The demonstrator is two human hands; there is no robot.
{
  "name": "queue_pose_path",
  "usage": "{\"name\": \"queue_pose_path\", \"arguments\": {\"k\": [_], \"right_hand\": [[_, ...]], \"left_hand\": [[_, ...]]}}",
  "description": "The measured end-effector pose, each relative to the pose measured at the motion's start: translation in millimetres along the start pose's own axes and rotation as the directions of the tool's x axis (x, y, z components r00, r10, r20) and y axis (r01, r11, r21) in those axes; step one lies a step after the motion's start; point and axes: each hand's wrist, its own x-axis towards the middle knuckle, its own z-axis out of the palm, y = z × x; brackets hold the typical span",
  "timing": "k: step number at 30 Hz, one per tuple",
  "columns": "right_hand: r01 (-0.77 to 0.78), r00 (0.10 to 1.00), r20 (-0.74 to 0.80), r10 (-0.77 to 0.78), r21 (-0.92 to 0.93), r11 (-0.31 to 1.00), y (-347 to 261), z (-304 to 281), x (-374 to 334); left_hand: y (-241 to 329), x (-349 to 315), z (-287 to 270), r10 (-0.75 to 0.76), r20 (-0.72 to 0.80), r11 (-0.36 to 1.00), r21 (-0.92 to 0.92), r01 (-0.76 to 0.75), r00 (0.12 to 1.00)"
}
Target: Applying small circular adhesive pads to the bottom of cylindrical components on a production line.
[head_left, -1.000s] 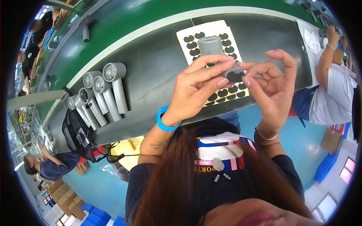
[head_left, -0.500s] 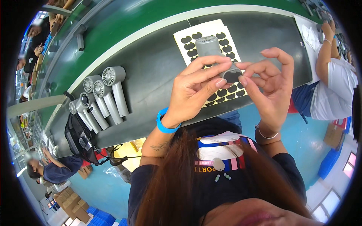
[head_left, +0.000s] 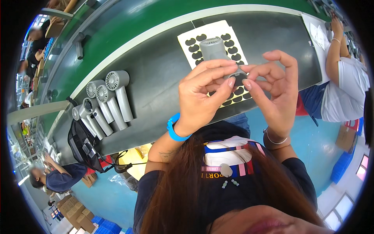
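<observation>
A grey handheld fan (head_left: 213,50) is held by its handle in my left hand (head_left: 202,89), fingers and thumb closed round it. The round head points away from me and the handle's end faces me. A black sticker (head_left: 238,80) covers that end. My right hand (head_left: 274,84) pinches at the right edge of the sticker with thumb and forefinger, its other fingers curled or raised. Beneath the hands lies a pale sheet (head_left: 213,28) with rows of black stickers, partly hidden by the fan and my fingers.
Several grey handheld fans (head_left: 102,93) lie side by side at the left of the dark table (head_left: 156,66). A black bag (head_left: 80,144) sits at its left edge. Beyond runs a green conveyor (head_left: 128,23) carrying another fan (head_left: 78,46). A co-worker in white (head_left: 348,84) is at the right.
Both hands have shifted slightly left with the fan. The handle's end has tilted a little, and my right fingertips stay against the sticker's edge.
</observation>
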Motion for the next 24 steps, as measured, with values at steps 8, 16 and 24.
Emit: {"name": "queue_pose_path", "arguments": {"k": [8, 16, 24], "right_hand": [[0.073, 0.995, -0.053, -0.08, -0.118, 0.99, 5, 4, -3], [0.229, 0.934, -0.068, -0.351, -0.639, 0.734, 9, -7, 11], [0.307, 0.905, 0.394, -0.162, -0.339, 0.889, 56, 20, 50]], "left_hand": [[-1, -2, 5, 0.068, -0.043, 0.993, 0.101, -0.064, 0.997], [1, 5, -3, 0.047, -0.069, 0.998, 0.047, -0.044, 0.997], [1, 17, -24, -0.045, 0.024, 0.989, -0.139, 0.048, 0.999]]}}
